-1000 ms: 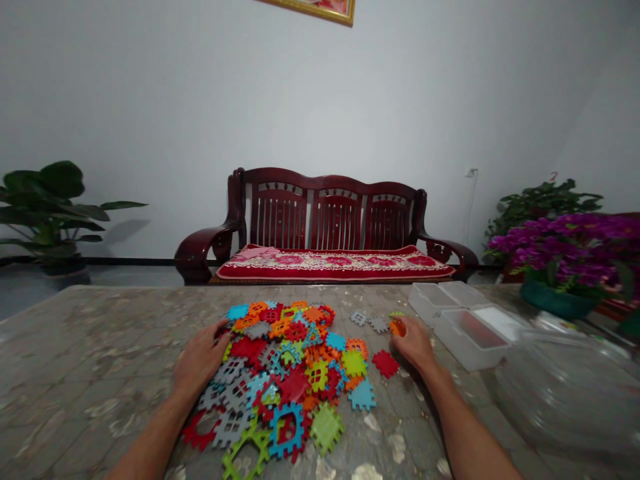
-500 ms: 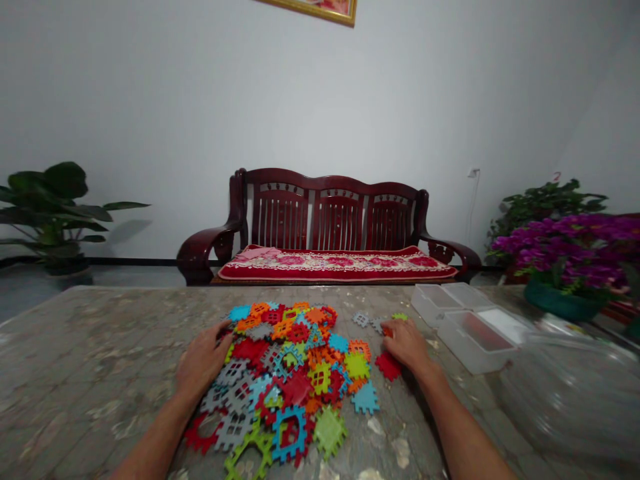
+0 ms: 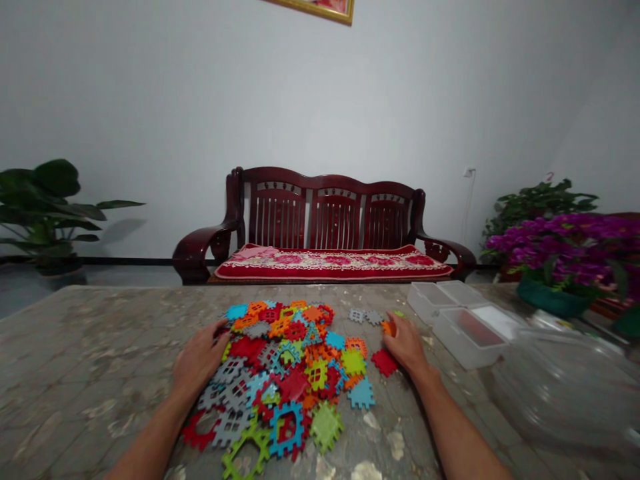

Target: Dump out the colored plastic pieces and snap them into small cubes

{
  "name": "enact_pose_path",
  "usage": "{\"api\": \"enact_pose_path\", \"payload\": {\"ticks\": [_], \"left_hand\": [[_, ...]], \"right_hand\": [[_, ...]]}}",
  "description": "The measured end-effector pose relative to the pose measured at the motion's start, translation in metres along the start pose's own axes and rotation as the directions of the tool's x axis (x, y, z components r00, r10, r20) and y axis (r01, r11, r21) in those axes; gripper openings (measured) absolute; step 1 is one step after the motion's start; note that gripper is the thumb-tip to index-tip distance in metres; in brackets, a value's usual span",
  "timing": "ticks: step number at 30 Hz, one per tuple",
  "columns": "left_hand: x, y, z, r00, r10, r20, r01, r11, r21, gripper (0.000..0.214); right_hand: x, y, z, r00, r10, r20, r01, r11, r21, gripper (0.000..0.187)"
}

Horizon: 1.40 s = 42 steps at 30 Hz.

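Note:
A heap of flat plastic interlocking tiles (image 3: 290, 363) in red, orange, green, blue and grey lies on the marbled table (image 3: 90, 353). My left hand (image 3: 199, 359) rests flat on the heap's left edge, fingers stretched out over the tiles. My right hand (image 3: 406, 341) sits at the heap's right side with its fingers curled on a small orange tile (image 3: 387, 327). A loose red tile (image 3: 385, 363) lies just below that hand. Two grey tiles (image 3: 365, 317) lie apart, farther back.
Clear plastic boxes (image 3: 467, 327) stand at the right, with a clear lid or bowl (image 3: 565, 393) nearer me. A pot of purple flowers (image 3: 570, 253) is at the far right. Behind the table stands a dark wooden bench (image 3: 325, 230), with a leafy plant (image 3: 45, 213) at the left.
My right hand has shifted a little left and toward me, still at the orange tile. The left hand has stayed on the heap.

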<state>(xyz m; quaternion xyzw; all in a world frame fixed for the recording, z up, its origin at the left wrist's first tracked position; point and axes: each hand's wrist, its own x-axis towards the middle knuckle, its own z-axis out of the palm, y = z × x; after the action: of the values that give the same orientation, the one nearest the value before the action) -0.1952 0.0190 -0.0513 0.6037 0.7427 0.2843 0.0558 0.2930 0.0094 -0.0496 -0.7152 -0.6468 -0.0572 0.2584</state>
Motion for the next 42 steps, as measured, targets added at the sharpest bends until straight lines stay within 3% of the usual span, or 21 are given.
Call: {"api": "enact_pose_path", "payload": {"ticks": [10, 19, 26, 33, 37, 42], "left_hand": [[0.0, 0.004, -0.003, 0.999, -0.026, 0.022, 0.025, 0.999, 0.022, 0.052], [0.003, -0.001, 0.001, 1.0, -0.011, 0.024, 0.011, 1.0, 0.026, 0.053], [0.003, -0.002, 0.002, 1.0, 0.004, -0.011, -0.003, 1.0, 0.004, 0.049], [0.005, -0.004, 0.002, 1.0, -0.003, 0.004, 0.003, 1.0, -0.006, 0.051], [0.005, -0.004, 0.003, 1.0, -0.001, -0.006, 0.001, 1.0, 0.004, 0.05], [0.004, -0.003, 0.002, 1.0, -0.016, 0.01, 0.016, 1.0, -0.004, 0.052]], "right_hand": [[-0.01, -0.004, -0.009, 0.999, -0.024, 0.036, 0.023, 1.0, 0.009, 0.065], [-0.016, -0.003, -0.022, 0.995, 0.087, -0.056, -0.092, 0.992, -0.082, 0.053], [-0.018, -0.008, -0.032, 0.99, 0.117, 0.085, -0.101, 0.98, -0.17, 0.035], [-0.016, 0.0, -0.039, 0.963, 0.268, 0.003, -0.252, 0.91, -0.329, 0.038], [-0.013, 0.007, -0.033, 0.977, 0.213, -0.003, -0.2, 0.913, -0.356, 0.047], [-0.003, 0.007, -0.023, 0.98, 0.16, 0.116, -0.114, 0.938, -0.327, 0.048]]}}
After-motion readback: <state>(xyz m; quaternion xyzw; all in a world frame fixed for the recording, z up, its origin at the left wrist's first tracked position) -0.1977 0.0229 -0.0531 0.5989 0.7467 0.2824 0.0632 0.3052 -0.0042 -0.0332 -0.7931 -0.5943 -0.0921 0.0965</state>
